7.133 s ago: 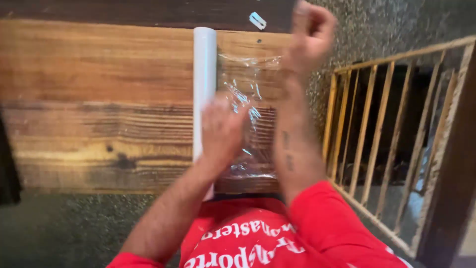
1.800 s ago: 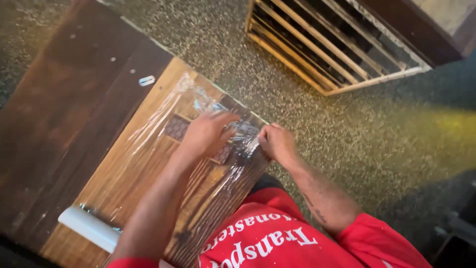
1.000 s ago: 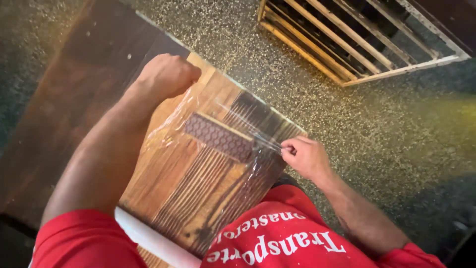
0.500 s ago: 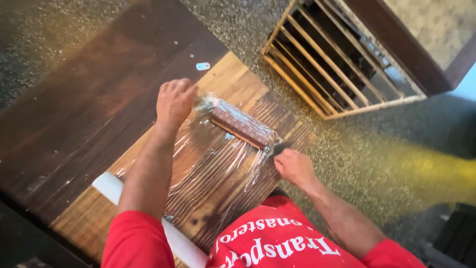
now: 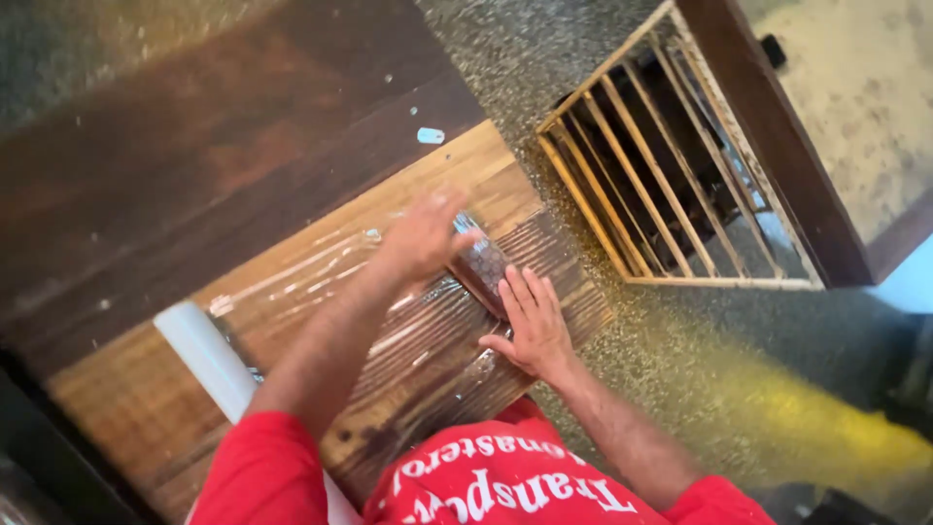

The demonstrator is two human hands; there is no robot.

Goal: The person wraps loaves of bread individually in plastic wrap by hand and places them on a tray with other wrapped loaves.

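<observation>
1. Wrapped bundle (image 5: 483,266): a small dark, brownish packet under clear film, lying on the light plank near its far right corner, between the two hands.
2. Surface (image 5: 146,408): a pale, strongly grained wooden plank set beside a darker brown board (image 5: 194,146), both resting on speckled grey carpet (image 5: 700,389).
3. Clear film (image 5: 408,340): a glossy, wrinkled sheet spread over the plank from the white roll (image 5: 209,360) at the near left toward the bundle.
4. Edges and room: the plank's right edge meets bare carpet; a slatted wooden frame (image 5: 661,185) lies well apart to the upper right.
5. Left hand (image 5: 423,233): blurred, palm down on the film, touching the bundle's left end; grip cannot be told.
6. Right hand (image 5: 530,326): flat, fingers extended, released, pressing film just beside the bundle.
</observation>
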